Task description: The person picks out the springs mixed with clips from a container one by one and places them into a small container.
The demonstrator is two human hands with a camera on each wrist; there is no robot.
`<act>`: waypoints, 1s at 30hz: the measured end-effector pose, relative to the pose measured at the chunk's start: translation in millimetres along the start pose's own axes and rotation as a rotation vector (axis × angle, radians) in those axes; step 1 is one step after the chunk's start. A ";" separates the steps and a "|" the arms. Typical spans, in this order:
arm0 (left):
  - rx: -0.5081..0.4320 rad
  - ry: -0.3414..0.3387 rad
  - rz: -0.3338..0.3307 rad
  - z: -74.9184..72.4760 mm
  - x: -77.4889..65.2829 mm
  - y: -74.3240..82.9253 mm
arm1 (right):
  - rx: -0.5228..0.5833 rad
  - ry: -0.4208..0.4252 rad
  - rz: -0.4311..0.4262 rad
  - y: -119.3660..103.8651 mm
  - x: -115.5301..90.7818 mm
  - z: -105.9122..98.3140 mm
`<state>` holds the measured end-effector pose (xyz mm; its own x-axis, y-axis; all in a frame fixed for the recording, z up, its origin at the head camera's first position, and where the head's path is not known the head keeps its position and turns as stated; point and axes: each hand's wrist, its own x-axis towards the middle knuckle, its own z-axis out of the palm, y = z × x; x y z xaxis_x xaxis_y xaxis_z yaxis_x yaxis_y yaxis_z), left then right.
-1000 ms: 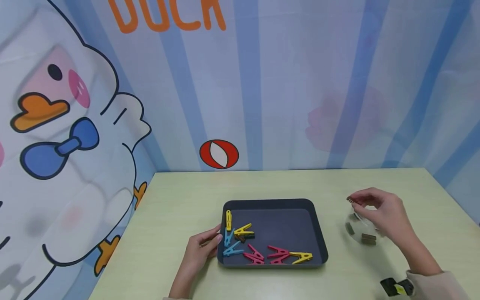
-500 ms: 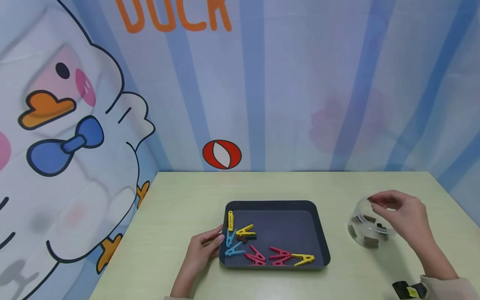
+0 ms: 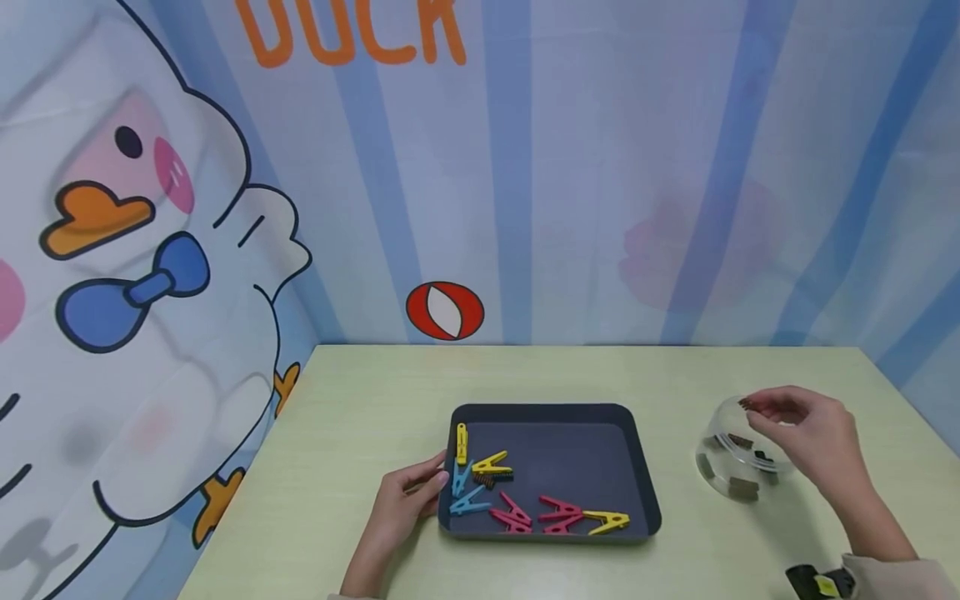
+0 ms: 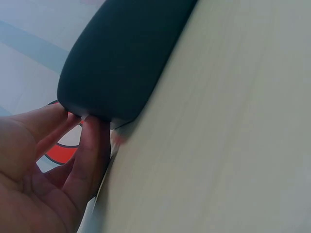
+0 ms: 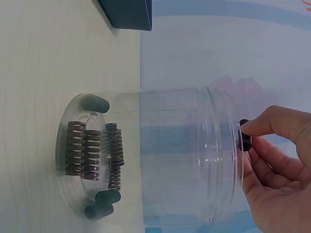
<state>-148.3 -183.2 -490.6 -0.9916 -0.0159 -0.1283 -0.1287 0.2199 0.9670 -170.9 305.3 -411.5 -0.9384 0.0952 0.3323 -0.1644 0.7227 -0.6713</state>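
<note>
My left hand [image 3: 405, 500] holds the dark grey tray [image 3: 555, 412] at its left side, with thumb and fingers against the wall [image 4: 116, 63]. Small spring clamps lie in the tray: yellow [image 3: 491, 463], blue [image 3: 468, 501] and red [image 3: 512, 513] ones, near two dark coil springs [image 3: 485, 481]. At the right, my right hand [image 3: 813, 429] pinches a short dark coil spring [image 5: 245, 141] between thumb and fingers, at the mouth of a clear jar [image 5: 170, 155]. Several brown springs [image 5: 76, 148] and dark green-grey springs [image 5: 108, 196] lie at the jar's bottom.
The pale wooden table [image 3: 360, 400] meets a printed cloth backdrop [image 3: 570, 167] at its far edge. A duck figure [image 3: 150, 400] is printed on the left side. Bare tabletop separates the tray from the jar.
My right hand, with the coil spring pinched, has moved right to the jar's mouth and then stayed nearly still. My left hand keeps its hold on the tray.
</note>
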 end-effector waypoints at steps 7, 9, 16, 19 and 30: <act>0.011 0.003 -0.010 0.3 -0.5 -2.4 | -0.011 -0.003 0.010 5.1 -1.4 1.9; 0.014 0.006 -0.014 0.4 -0.5 -1.8 | -0.016 -0.002 0.011 6.1 -1.6 1.6; 0.011 -0.001 -0.016 -0.2 1.1 0.4 | 0.002 0.002 0.015 6.6 -1.9 0.7; 0.012 -0.002 -0.026 -0.3 1.1 1.1 | -0.001 0.007 0.015 6.0 -1.7 0.5; 0.019 0.004 -0.023 -0.6 1.5 -0.8 | 0.009 0.012 0.006 2.1 0.0 1.5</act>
<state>-149.7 -184.0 -491.4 -0.9885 -0.0246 -0.1495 -0.1511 0.2383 0.9594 -171.7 305.8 -413.9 -0.9356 0.1076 0.3364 -0.1619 0.7158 -0.6793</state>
